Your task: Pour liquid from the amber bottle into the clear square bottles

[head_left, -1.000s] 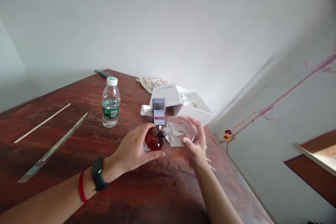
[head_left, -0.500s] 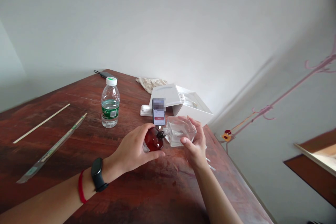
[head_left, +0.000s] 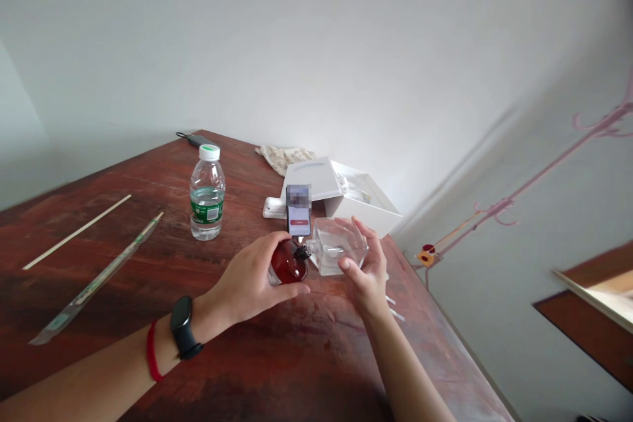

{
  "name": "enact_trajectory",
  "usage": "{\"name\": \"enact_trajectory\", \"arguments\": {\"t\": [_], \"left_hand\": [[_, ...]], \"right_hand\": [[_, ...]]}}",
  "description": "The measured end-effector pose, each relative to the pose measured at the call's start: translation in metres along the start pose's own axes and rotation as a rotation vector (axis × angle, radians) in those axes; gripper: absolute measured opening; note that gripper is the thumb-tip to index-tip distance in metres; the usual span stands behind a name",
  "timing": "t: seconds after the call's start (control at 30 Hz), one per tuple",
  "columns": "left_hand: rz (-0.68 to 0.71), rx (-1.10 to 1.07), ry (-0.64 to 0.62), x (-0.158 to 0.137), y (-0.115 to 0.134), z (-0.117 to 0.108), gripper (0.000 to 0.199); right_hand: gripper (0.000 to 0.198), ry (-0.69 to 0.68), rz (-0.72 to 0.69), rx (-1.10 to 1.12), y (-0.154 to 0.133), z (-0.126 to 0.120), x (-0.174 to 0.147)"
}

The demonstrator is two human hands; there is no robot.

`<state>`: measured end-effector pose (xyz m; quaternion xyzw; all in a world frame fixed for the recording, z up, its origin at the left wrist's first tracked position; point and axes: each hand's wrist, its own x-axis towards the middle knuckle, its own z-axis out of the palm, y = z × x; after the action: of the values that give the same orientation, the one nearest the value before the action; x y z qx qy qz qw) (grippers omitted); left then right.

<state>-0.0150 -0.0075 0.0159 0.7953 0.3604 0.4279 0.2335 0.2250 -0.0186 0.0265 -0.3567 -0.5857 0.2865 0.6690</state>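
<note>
My left hand (head_left: 257, 273) is wrapped round a brown glass bottle (head_left: 291, 265) with a black neck, which tips to the right. In my right hand (head_left: 366, 270) is a square clear glass bottle (head_left: 336, 247), lying on its side between thumb and fingers. The two bottle mouths meet, the clear bottle's neck against the black neck of the brown one. A little liquid seems to show inside the clear bottle, though I cannot be sure. Both bottles are held over the wooden table (head_left: 297, 356). My palms hide parts of each bottle.
Behind my hands are a propped phone (head_left: 299, 212), a white case (head_left: 273, 208) and an opened white box (head_left: 312, 178). A water bottle (head_left: 207, 201) stands left of them. Further left lie a thin stick (head_left: 76, 233) and a plastic-wrapped stick (head_left: 99, 282). A pink rack (head_left: 544, 178) stands at right.
Both hands and bottles stay almost where they were. The whole view has shifted very slightly. A small bright streak shows more clearly inside the clear bottle.
</note>
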Motion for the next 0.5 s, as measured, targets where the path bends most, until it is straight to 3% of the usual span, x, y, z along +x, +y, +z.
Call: {"name": "enact_trajectory", "arguments": {"t": [0.5], "left_hand": [[-0.006, -0.013, 0.01, 0.0002, -0.0005, 0.0, 0.071]], "right_hand": [[0.068, 0.01, -0.017, -0.031, 0.0027, -0.0017, -0.0006]]}}
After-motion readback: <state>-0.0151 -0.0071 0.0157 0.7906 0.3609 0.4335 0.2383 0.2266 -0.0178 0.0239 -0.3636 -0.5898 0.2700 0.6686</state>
